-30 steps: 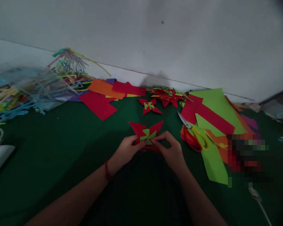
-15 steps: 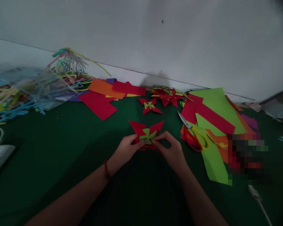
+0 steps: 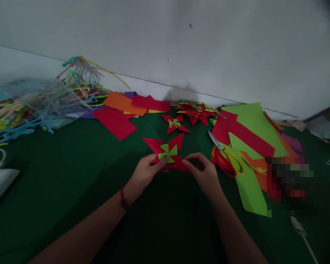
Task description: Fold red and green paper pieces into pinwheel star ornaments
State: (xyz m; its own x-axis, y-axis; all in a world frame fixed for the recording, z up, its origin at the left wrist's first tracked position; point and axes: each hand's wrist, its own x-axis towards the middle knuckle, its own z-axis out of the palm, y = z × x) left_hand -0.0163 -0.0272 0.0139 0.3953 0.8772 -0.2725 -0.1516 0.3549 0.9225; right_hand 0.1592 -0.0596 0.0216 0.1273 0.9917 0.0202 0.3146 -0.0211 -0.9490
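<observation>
Pale wall point(image 3: 165, 44), green table point(image 3: 71, 165) below. Watching from behind: right hand point(image 3: 205, 170) has just moved off the flower's point(image 3: 167, 151) green centre point(image 3: 172, 149) onto a red petal point(image 3: 180, 164), so handling appears to shift outward. Left hand point(image 3: 145, 170) grips the flower just above the table, thumb on centre; right thumb and forefinger pinch the petal, wrist angled inward.

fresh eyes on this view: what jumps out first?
The red-and-green paper flower, front and centre, held in the left hand, right hand at its edge. Then the red-and-yellow-handled scissors to the right, and the tangle of coloured pipe cleaners at far left.
</observation>
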